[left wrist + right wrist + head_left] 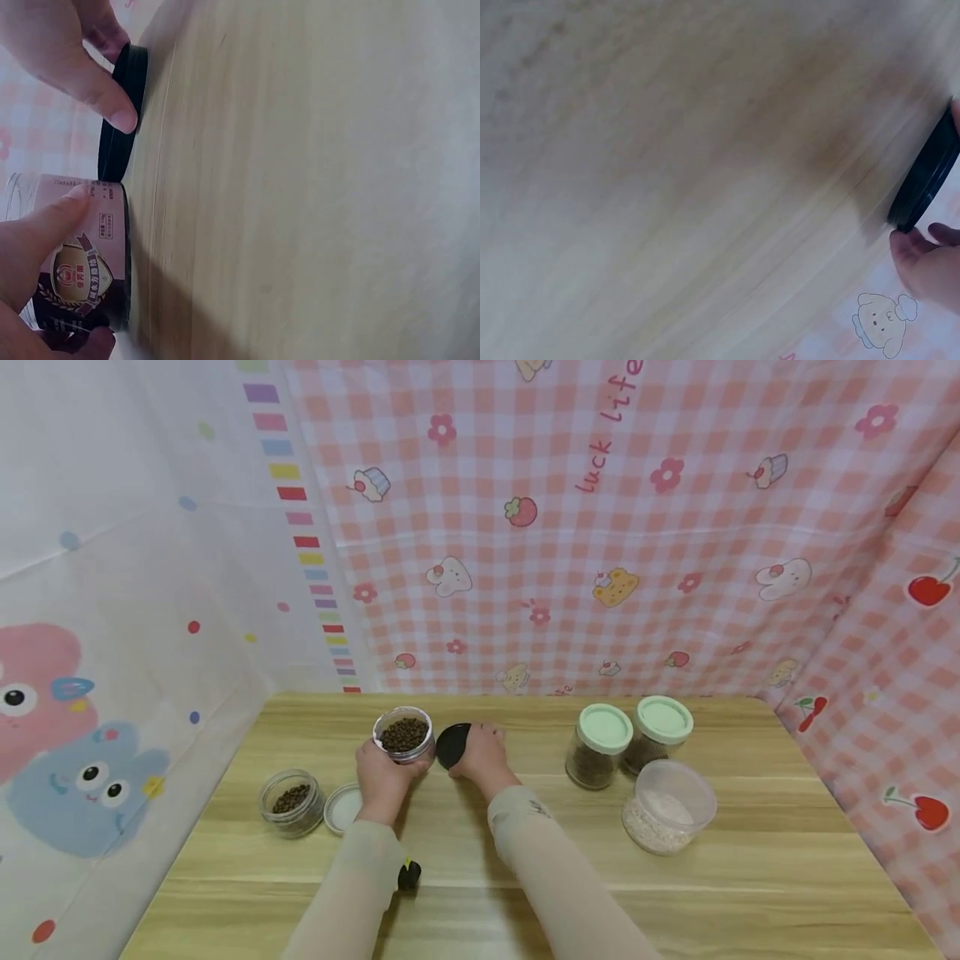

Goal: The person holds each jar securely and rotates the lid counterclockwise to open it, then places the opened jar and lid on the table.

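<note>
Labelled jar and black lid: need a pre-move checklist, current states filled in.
1. Labelled jar gripped by the left hand: ok, thumb and fingers around its side.
2. Jar upright: ok, mouth facing up.
3. Brown pellets inside the jar: ok.
4. Black lid held by the right hand: ok.
5. Lid on the jar: not ok, it is off, beside the jar.
6. Lid fits this jar: cannot tell.

Bright head view; dim, blurry right wrist view.
</note>
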